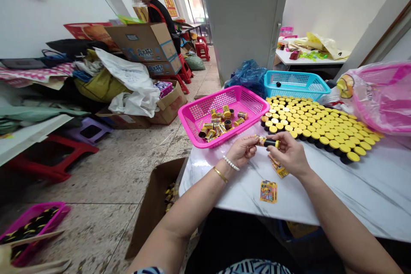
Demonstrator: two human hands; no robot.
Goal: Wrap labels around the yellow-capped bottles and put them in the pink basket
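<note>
Both hands are closed in a light pinch on one small black canister (270,142) — the left hand (241,150) at its printed yellow end, the right hand (290,154) with thumb and fingers at its yellow-capped end. They hold it sideways above the table (324,197), whose pale top is glossy and veined like marble. Flat yellow labels (268,191) lie near the front edge, more of them under the right hand. To the left sits a pink plastic basket (207,105), its sides pierced in a lattice, with loose labelled canisters (219,128) inside; a turquoise basket (297,78) stands farther back. On the right, round yellow caps (321,126) crowd in close rows — smooth discs over black cylinders. Beyond the speckled floor (109,180), a co-worker in black (160,10) stands behind stacked cardboard cartons (141,43).
</note>
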